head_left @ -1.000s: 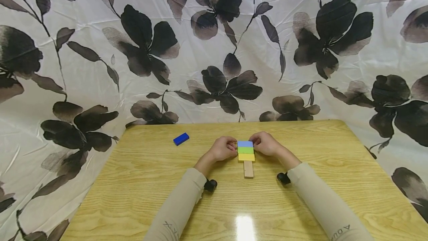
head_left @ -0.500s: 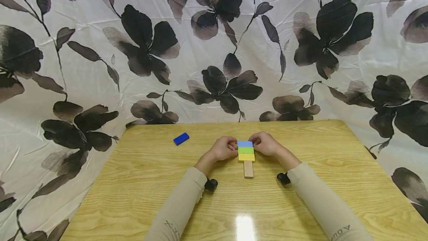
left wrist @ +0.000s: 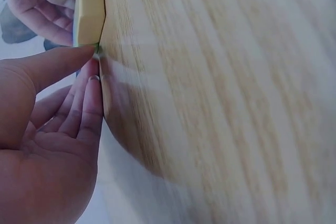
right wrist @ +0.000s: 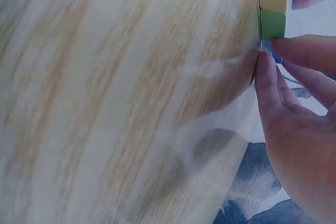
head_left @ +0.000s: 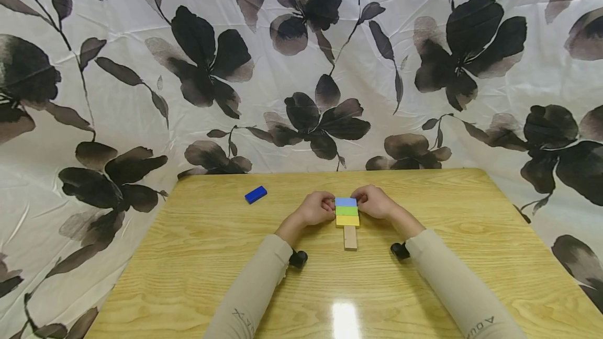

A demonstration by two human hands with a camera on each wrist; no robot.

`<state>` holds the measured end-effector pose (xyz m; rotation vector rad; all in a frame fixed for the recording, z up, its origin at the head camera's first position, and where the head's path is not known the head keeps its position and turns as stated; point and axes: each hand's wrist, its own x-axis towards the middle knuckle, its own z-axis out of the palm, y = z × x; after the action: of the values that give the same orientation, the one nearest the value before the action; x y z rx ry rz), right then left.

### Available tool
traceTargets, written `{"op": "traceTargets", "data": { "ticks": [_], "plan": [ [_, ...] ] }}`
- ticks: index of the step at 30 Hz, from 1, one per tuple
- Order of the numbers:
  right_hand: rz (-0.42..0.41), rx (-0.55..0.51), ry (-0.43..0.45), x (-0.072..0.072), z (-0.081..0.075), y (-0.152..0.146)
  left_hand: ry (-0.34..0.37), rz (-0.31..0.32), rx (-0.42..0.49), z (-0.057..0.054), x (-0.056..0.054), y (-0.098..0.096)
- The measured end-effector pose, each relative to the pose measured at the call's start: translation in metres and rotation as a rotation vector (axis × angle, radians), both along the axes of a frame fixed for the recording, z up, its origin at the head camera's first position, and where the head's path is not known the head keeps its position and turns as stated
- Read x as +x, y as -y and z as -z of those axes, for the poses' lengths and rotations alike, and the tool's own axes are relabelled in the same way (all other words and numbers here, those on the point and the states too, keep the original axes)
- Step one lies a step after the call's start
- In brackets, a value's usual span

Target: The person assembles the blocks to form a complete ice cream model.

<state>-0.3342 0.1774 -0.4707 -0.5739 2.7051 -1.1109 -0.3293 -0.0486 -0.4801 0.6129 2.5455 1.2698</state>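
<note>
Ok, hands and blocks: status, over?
Left hand touching green block; right hand touching light blue block; dark blue block aside, out of the way.

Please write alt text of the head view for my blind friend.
A person's left hand and right hand flank the far end of a row on a wooden table: light blue block, green block, yellow block, tan block. A dark blue block lies farther left; flowered cloth hangs behind.

Head view: from six o'clock, facing twelve and down, well back from the tabletop (head_left: 179, 266). Wrist views: close, low, left fingers (left wrist: 63, 62) at nine, right fingers (right wrist: 304, 52) at three; both share the yellow block (left wrist: 90, 18).
</note>
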Motion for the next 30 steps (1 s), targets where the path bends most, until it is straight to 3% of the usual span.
{"op": "traceTargets", "data": {
  "ticks": [9, 18, 30],
  "plan": [
    [-0.003, -0.004, -0.004, 0.0003, -0.0007, -0.0002, 0.005, 0.009, 0.005, -0.0013, -0.0007, -0.0001],
    [0.004, -0.001, 0.018, 0.0012, -0.0014, -0.0009, 0.09, 0.017, 0.065, 0.0, -0.0005, 0.0005],
    [0.005, 0.002, 0.017, 0.0032, -0.0027, 0.0, 0.072, 0.005, 0.048, -0.0023, 0.0028, -0.0004]
  ]
}}
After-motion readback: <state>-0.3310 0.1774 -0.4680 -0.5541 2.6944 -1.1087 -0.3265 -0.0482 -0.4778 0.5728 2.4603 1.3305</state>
